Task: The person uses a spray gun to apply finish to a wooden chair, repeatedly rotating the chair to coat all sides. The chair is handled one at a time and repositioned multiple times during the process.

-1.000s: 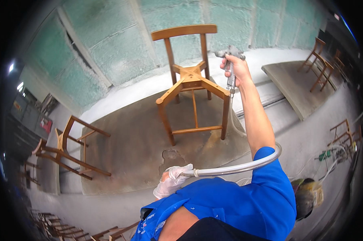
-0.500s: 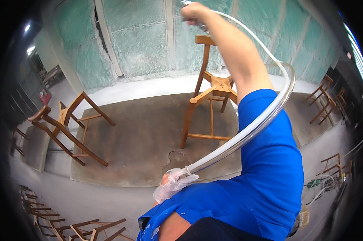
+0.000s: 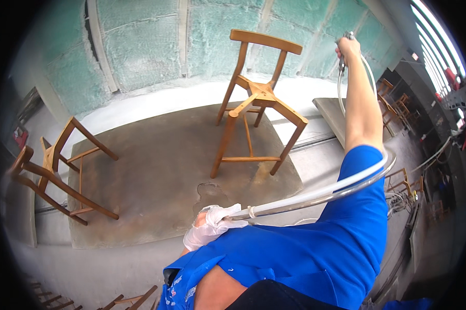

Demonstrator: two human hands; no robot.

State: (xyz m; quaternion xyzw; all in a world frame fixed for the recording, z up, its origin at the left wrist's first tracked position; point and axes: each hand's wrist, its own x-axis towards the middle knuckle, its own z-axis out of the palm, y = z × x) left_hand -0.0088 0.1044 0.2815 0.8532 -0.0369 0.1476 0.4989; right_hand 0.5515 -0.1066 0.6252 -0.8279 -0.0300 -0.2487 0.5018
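Observation:
At the far right, my bare right hand is closed around a metal spray gun, my arm stretched out. Pale hoses run from the gun back along my arm. Low in the middle, my left hand, in a thin clear plastic glove, grips the hoses, a whitish one and a clear one side by side; its fingertips are partly hidden by the glove. Between my hands and the wall, a brown wooden chair frame without a seat stands upright on a brown board, left of the gun and apart from it.
Another chair frame stands at the board's left edge. Greenish, filter-like wall panels line the back. A second board lies to the right. More chair frames are at lower left and far right, near coiled hoses.
My right hand has swung right with the spray gun, from above the chair's backrest to well beside it. The view has shifted right. My left hand still holds the hoses near my body.

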